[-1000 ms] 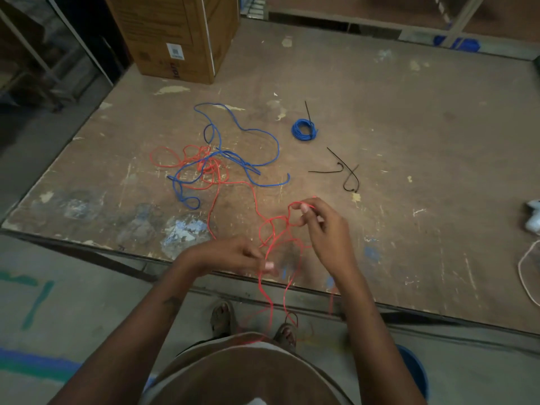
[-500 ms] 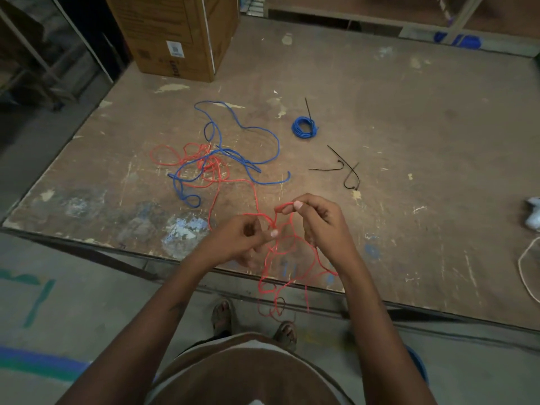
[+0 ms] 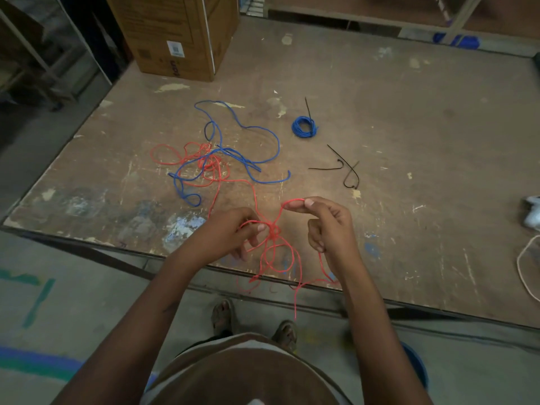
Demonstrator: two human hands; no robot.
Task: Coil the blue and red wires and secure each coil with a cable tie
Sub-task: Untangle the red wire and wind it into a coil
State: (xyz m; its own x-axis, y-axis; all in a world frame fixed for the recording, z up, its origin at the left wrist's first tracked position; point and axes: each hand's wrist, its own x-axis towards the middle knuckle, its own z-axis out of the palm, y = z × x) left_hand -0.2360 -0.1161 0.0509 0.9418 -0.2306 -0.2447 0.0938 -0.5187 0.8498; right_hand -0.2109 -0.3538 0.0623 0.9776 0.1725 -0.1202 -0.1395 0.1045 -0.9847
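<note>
Red thin wire (image 3: 274,229), knotted at the near edge of the worn plywood table (image 3: 409,141), pinched by left hand (image 3: 230,232) and right hand (image 3: 330,226); untangling step; next, draw the loop free.

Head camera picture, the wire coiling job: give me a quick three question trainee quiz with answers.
1. True or false: a blue coil already lies tied on the table.
2. Which wire do both hands hold? A blue B red C white
3. Fill in: spare black cable ties lie ___ of the loose blue wire.

Key: 1 true. 2 B: the left hand and right hand pinch the red wire. 3 right.
</note>
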